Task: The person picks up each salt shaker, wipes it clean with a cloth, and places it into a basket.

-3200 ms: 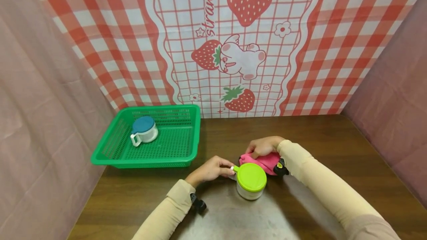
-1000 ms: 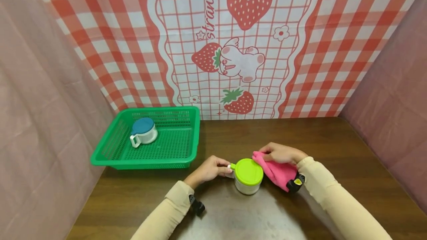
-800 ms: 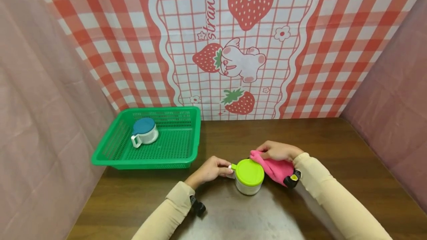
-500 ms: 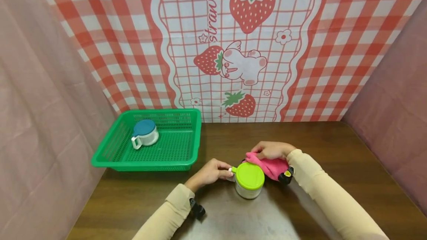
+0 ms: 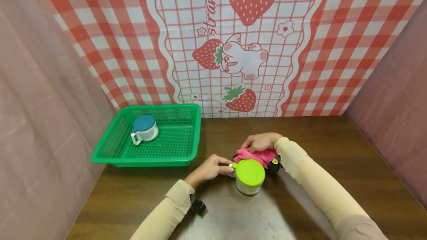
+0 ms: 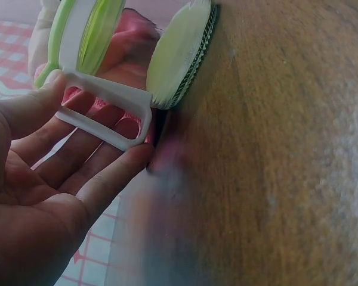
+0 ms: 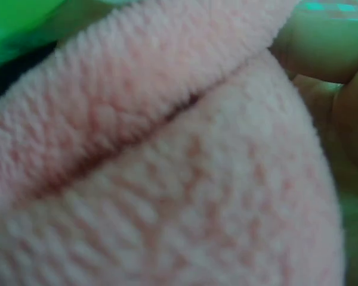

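A clear seasoning jar (image 5: 248, 189) with a lime-green lid (image 5: 251, 172) stands on the wooden table. My left hand (image 5: 209, 168) grips its white side handle (image 6: 116, 92); in the left wrist view the thumb is at the top of the handle and the fingers lie behind and under it. On the jar's far side, my right hand (image 5: 262, 142) holds a bunched pink cloth (image 5: 257, 155) against the jar's back. The fluffy cloth (image 7: 167, 155) fills most of the right wrist view and covers part of that hand's fingers.
At the back left sits a green perforated basket (image 5: 195, 140). Inside it is a similar jar (image 5: 150, 134) with a blue lid and white handle. A strawberry-print checked curtain (image 5: 240, 58) hangs behind the table (image 5: 317, 140); pinkish drapes flank both sides.
Over the last second my right hand has slid the pink cloth leftward and back, from the jar's right side to behind it. My left hand keeps its grip, and the jar stays nearly in place.
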### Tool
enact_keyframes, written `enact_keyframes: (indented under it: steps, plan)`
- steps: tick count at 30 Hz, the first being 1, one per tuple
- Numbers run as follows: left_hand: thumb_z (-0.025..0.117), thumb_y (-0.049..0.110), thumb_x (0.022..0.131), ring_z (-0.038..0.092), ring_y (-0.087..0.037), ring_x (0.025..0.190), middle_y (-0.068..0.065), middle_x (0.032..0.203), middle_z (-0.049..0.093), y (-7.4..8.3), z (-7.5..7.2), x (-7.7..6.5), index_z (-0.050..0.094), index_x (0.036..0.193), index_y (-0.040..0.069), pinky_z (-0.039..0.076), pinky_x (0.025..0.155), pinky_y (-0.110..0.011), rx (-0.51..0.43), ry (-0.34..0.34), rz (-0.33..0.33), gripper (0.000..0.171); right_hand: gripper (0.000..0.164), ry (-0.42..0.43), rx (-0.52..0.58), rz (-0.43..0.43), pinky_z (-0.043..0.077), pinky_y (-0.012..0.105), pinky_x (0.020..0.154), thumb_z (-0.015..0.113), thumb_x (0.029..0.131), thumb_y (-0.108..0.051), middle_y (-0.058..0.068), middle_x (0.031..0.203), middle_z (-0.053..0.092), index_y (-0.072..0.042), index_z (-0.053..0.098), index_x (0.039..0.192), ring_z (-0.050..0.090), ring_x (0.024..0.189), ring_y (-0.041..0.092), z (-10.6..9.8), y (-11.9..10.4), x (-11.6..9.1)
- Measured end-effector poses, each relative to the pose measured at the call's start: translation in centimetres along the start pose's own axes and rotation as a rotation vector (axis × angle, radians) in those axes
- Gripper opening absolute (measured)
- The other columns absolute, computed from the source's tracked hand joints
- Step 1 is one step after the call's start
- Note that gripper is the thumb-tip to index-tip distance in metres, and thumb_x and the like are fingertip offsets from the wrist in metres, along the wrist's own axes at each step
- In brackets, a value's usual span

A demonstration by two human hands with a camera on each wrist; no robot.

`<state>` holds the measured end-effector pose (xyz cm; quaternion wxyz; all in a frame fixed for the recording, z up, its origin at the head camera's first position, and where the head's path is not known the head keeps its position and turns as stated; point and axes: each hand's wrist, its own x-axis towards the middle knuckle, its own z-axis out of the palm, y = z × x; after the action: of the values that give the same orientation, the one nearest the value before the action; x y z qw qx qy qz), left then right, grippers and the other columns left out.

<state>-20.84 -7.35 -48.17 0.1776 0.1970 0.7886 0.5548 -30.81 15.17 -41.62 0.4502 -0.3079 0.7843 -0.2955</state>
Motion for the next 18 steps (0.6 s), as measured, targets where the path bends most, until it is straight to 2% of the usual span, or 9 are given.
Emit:
enact_keyframes:
  steps: [4, 10, 16, 18]
  plan:
    - [0.068, 0.007, 0.09, 0.062, -0.008, 0.075, -0.021, 0.099, 0.072, 0.0, 0.0, 0.1, 0.072, 0.106, -0.006, 0.058, 0.073, -0.029, -0.007, -0.003, -0.004, 0.022, 0.021, -0.033, -0.021, 0.007, 0.044, 0.017, 0.061, 0.056, 0.092, -0.013, -0.009, 0.085, 0.064, -0.007, 0.072, 0.105, 0.052, 0.069, 0.004, 0.1, -0.4, 0.8]
    - [0.068, 0.008, 0.089, 0.061, -0.005, 0.072, -0.018, 0.094, 0.073, 0.1, 0.2, 0.0, 0.072, 0.103, -0.006, 0.058, 0.072, -0.029, 0.006, -0.009, -0.003, 0.02, 0.022, -0.06, -0.032, 0.006, 0.044, 0.017, 0.062, 0.056, 0.092, -0.013, -0.009, 0.086, 0.064, -0.008, 0.072, 0.106, 0.052, 0.07, 0.003, 0.2, -0.5, 0.8]
    - [0.068, 0.01, 0.09, 0.066, -0.015, 0.078, -0.02, 0.098, 0.073, 0.2, 0.1, -0.1, 0.072, 0.107, -0.005, 0.058, 0.075, -0.035, 0.029, 0.009, -0.007, 0.023, 0.021, -0.004, 0.002, 0.037, 0.046, 0.02, 0.064, 0.058, 0.094, -0.02, -0.006, 0.091, 0.066, -0.014, 0.073, 0.106, 0.054, 0.074, 0.007, 0.3, -0.3, 0.1]
    - [0.067, 0.008, 0.09, 0.067, -0.022, 0.081, -0.023, 0.1, 0.072, 0.5, 0.2, -0.2, 0.071, 0.108, -0.007, 0.058, 0.077, -0.041, 0.039, 0.006, -0.003, 0.024, 0.021, 0.016, 0.004, 0.035, 0.045, 0.02, 0.065, 0.058, 0.094, -0.022, -0.005, 0.092, 0.066, -0.014, 0.073, 0.106, 0.054, 0.076, 0.008, 0.4, -0.2, -0.3]
